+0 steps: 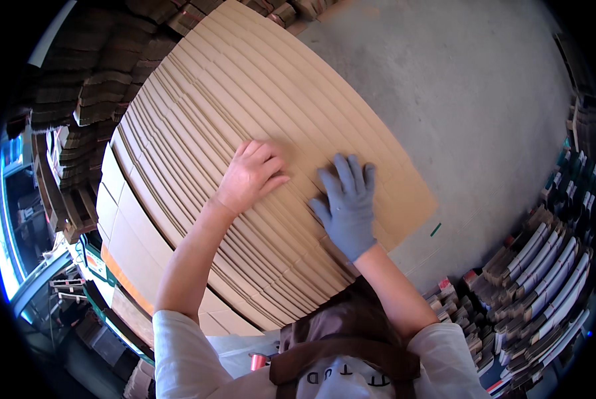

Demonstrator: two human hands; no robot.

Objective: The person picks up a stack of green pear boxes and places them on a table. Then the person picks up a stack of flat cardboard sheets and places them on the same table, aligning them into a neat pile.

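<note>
Flat sheets of brown cardboard [311,100] lie fanned out in front of me, overlapping like shingles with their edges running diagonally. My left hand [254,171] is bare and rests on the middle of the fan, its fingers bent but apart, with no sheet visibly gripped. To the right, my right hand [348,206] wears a grey glove and lies flat on the sheets, fingers spread and pointing away from me. The underside of the fan and what bears it are hidden.
Tall piles of folded cardboard [105,86] stand at the far left. Bundled cardboard stacks [537,279] fill the near right. Grey floor [471,86] stretches along the right, with a small green strip [435,229] on it. A red spool [258,361] sits close to my body.
</note>
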